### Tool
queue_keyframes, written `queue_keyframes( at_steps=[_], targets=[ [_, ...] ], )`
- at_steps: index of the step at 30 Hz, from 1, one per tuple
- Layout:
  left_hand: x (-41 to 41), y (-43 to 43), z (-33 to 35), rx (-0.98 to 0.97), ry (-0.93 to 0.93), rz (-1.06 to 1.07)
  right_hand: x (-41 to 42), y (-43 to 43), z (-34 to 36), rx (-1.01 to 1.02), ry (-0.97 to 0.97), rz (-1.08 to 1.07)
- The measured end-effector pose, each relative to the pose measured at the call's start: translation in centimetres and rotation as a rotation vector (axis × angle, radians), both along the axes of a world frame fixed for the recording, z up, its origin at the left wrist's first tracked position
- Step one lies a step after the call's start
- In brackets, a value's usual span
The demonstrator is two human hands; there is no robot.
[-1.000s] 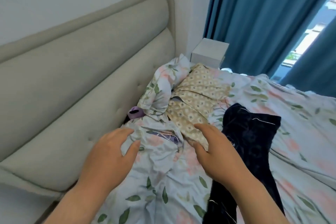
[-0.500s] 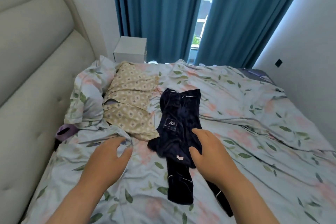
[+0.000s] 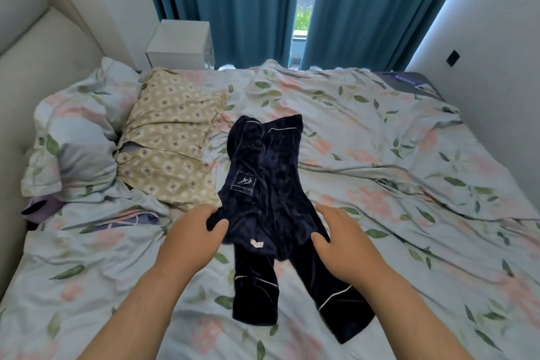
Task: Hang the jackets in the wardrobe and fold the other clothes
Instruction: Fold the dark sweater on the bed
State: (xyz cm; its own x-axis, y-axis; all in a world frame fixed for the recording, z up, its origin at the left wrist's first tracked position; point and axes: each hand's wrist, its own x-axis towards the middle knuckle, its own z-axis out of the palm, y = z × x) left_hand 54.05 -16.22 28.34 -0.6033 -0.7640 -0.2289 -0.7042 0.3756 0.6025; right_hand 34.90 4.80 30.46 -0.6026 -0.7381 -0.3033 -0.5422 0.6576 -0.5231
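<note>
Item under handling: a navy garment (image 3: pixel 263 184) with a soft, velvety nap, thin white piping and a small stitched patch outlined in white. It lies crumpled lengthwise in the middle of the bed. Two tube-shaped parts trail toward me from under the bunched upper part, each crossed by a piped line.

My left hand (image 3: pixel 193 240) pinches the garment's left lower edge, with dark cloth caught between thumb and fingers. My right hand (image 3: pixel 344 242) grips the right lower edge the same way, thumb curled in against the fabric.

Surface: a floral duvet (image 3: pixel 394 161), pale with green leaves and pink blooms, heavily creased. A beige pillow (image 3: pixel 169 140) with a diamond print lies just left of the garment, touching its upper edge. A floral pillow (image 3: pixel 76 140) sits beside that, against the padded cream headboard (image 3: pixel 32 47). A purple item (image 3: pixel 41 207) shows at the bed's left edge; I cannot tell what it is.

Room: a white nightstand (image 3: pixel 179 44) stands in the corner. Teal curtains (image 3: pixel 233 3) hang behind it, parted on a strip of daylight. The right wall carries a small black fitting (image 3: pixel 453 58).
</note>
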Motion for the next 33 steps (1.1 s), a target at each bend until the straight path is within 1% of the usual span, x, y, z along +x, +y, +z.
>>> queue_keyframes(
  at_steps=[2,7,9,13,16,18,20,22,23,24,26,28,31,33],
  targets=[
    [-1.8,-0.2,-2.4,0.039,-0.015,0.015,-2.1,-0.4,-2.7,0.017,-0.031,-0.005],
    [-4.7,-1.0,-9.9,0.216,-0.039,0.047,-4.8,-1.8,-10.6,0.013,-0.206,-0.120],
    [-5.8,-1.7,-13.6,0.270,-0.027,0.038,-5.6,-2.9,-14.2,-0.003,-0.273,-0.166],
    [-7.9,-3.6,-22.3,0.359,-0.071,0.044,-7.3,-5.7,-21.9,-0.038,-0.359,-0.227],
    [-10.6,-5.7,-27.8,0.292,-0.032,0.002,-8.8,-8.2,-27.9,-0.034,-0.301,-0.202],
    [-13.1,-7.6,-31.0,0.220,-0.024,-0.083,-10.4,-10.3,-31.8,-0.003,-0.212,-0.215],
    [-15.3,-9.4,-33.9,0.109,-0.085,-0.109,-11.9,-12.3,-34.9,0.084,-0.102,-0.249],
    [-17.1,-11.4,-36.4,-0.072,-0.246,-0.055,-13.5,-13.8,-37.7,0.189,0.003,-0.270],
    [-17.5,-12.2,-37.5,-0.117,-0.333,-0.020,-14.0,-14.3,-39.0,0.231,0.013,-0.280],
    [-17.9,-12.9,-38.3,-0.120,-0.376,0.010,-14.5,-14.5,-40.2,0.246,0.009,-0.297],
    [-18.4,-13.8,-39.8,-0.108,-0.359,0.060,-15.3,-14.8,-42.1,0.223,0.018,-0.296],
    [-18.9,-14.1,-40.8,-0.111,-0.304,0.110,-15.7,-14.8,-43.1,0.130,-0.047,-0.273],
    [-18.8,-14.2,-41.3,-0.026,-0.172,0.177,-14.6,-13.8,-42.8,-0.049,-0.294,-0.299],
    [-18.1,-13.7,-40.8,0.001,-0.081,0.170,-13.2,-12.7,-41.7,-0.117,-0.375,-0.302]
  ],
)
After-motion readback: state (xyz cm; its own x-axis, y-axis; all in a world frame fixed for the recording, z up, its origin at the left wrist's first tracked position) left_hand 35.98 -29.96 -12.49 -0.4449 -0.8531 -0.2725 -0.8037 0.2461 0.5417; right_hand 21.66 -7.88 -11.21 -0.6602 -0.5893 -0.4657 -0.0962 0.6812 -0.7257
